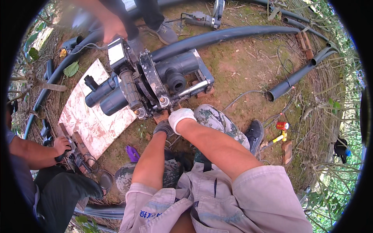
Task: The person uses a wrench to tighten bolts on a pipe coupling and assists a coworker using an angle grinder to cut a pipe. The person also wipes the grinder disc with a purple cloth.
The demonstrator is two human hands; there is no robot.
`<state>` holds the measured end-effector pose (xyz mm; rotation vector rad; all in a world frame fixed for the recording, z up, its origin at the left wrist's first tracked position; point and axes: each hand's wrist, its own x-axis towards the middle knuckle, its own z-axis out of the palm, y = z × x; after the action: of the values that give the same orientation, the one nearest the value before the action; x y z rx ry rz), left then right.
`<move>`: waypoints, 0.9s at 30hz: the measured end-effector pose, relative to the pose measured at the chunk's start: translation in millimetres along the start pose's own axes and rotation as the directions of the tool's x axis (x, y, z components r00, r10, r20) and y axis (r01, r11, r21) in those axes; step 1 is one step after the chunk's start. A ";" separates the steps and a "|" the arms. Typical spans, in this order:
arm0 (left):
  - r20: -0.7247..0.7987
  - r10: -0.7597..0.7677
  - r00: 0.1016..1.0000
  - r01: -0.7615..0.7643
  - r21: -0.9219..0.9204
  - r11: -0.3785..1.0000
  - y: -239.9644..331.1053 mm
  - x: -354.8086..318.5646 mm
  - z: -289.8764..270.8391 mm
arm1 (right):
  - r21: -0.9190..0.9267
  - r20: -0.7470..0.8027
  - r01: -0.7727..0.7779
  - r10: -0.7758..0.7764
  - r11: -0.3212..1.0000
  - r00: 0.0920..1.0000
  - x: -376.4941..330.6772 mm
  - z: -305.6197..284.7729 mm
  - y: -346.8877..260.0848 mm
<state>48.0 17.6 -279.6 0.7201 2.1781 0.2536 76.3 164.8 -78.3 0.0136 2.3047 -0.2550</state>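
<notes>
Both my hands meet at the near edge of a pipe welding machine [153, 77], just below its clamp bolts. My left hand [164, 127], in a dark grey glove, is curled; what it grips is hidden. Against it, my right hand [182, 116] in a white glove is closed too, its fingers mostly out of sight. A black pipe tee [176, 72] sits in the machine's right side, its side opening facing up toward me. Beside it runs a shiny metal rod [192, 89]. A flat heating or trimming unit [118, 54] stands at the clamps, a co-worker's hand [114, 30] on top.
Left of the machine, black fittings [112, 101] lie on a stained board [89, 128]. Another person's hand [62, 145] holds a power tool [75, 157]. A long black pipe [233, 34] curves behind. Right are a cut pipe [289, 82], a red can [282, 125], a hammer [278, 139] and cables.
</notes>
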 end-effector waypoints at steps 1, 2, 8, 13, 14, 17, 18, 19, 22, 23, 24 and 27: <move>0.005 -0.012 1.000 0.012 0.009 1.000 -3.2 1.7 2.4 | -0.006 -0.002 0.004 -0.004 1.000 1.000 0.1 -0.2 -0.2; 0.010 -0.020 1.000 0.020 0.016 1.000 -2.9 4.4 3.4 | -0.010 -0.002 0.003 -0.003 1.000 1.000 -0.2 0.8 1.1; 0.014 -0.005 1.000 0.005 -0.002 1.000 -19.1 18.8 17.6 | -0.011 -0.039 -0.005 0.005 1.000 0.999 -3.2 0.4 -2.0; -0.012 -0.051 0.999 0.051 -0.002 0.999 -13.9 15.8 18.6 | -0.022 -0.055 0.013 -0.014 1.000 0.998 -6.7 -0.7 -0.9; -0.015 -0.050 0.999 0.050 -0.005 0.999 -10.6 14.0 17.8 | -0.026 -0.053 0.016 -0.018 1.000 0.998 -7.1 -0.4 0.3; -0.007 -0.031 0.999 0.031 -0.009 0.999 0.3 6.4 7.1 | -0.039 -0.064 0.024 -0.026 0.999 0.998 -2.7 3.8 1.3; -0.022 -0.044 0.999 0.044 -0.006 0.999 -13.3 10.5 15.4 | -0.040 -0.072 0.026 -0.029 0.999 0.997 -2.6 2.0 -3.5; -0.036 -0.058 0.998 0.058 -0.004 0.998 -26.8 13.5 24.2 | -0.042 -0.080 0.029 -0.032 0.999 0.996 -2.9 -0.4 -8.4; 0.031 -0.035 0.999 0.034 0.038 0.999 17.2 0.3 -3.6 | -0.047 -0.056 -0.009 0.006 0.999 0.998 -4.8 3.2 4.1; 0.015 -0.032 0.999 0.032 0.023 0.999 10.5 0.1 0.0 | -0.052 -0.052 0.002 -0.005 0.999 0.999 -5.1 1.9 1.4; -0.001 -0.026 1.000 0.026 0.010 1.000 2.9 3.5 4.7 | -0.038 -0.043 -0.002 0.001 0.999 0.999 -2.2 2.6 -0.1; -0.007 -0.032 0.999 0.032 -0.008 0.999 -3.9 8.4 10.2 | -0.012 -0.023 -0.020 0.019 1.000 1.000 3.7 5.8 0.4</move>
<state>49.8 18.6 -293.2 0.6808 2.1923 0.2480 78.1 163.9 -84.8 0.0331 2.3276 -0.2323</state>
